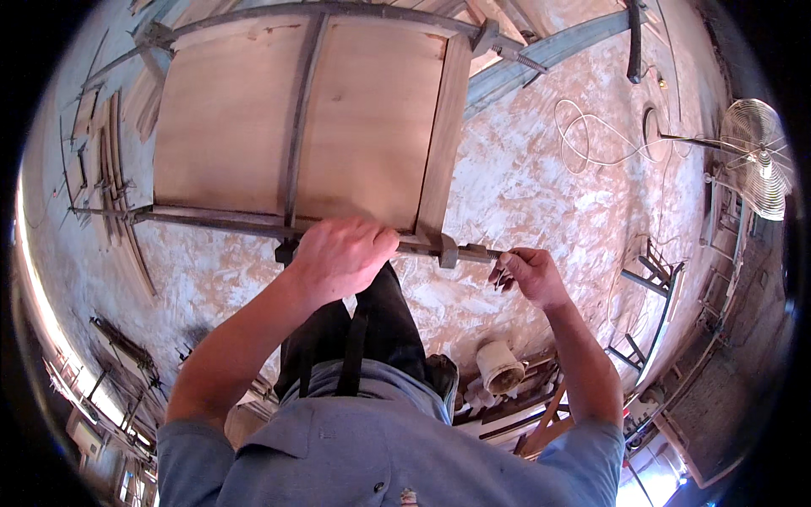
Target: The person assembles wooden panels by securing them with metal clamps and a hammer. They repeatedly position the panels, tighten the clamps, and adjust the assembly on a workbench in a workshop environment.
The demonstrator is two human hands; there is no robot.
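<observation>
A wooden panel frame (372, 110) lies before me, with two pale panels and a dark middle bar. Along its near edge runs a long metal bar clamp (220, 221), its jaw (449, 251) against the right corner. My left hand (346, 253) is closed over this near clamp bar, left of that jaw; the fingertips are partly hidden. At the bar's right end, my right hand (534, 275) has its fingers closed around the clamp's screw handle (500, 277). Another bar clamp (405, 13) spans the far edge, its threaded screw (522, 59) sticking out to the right.
Wooden strips (114, 169) lie on the floor at left, and blue-grey boards (557, 52) at far right. A white cable (583, 139) loops near a standing fan (754, 160). A whitish bucket (500, 368) stands near my legs. Metal frames (655, 296) are on the right.
</observation>
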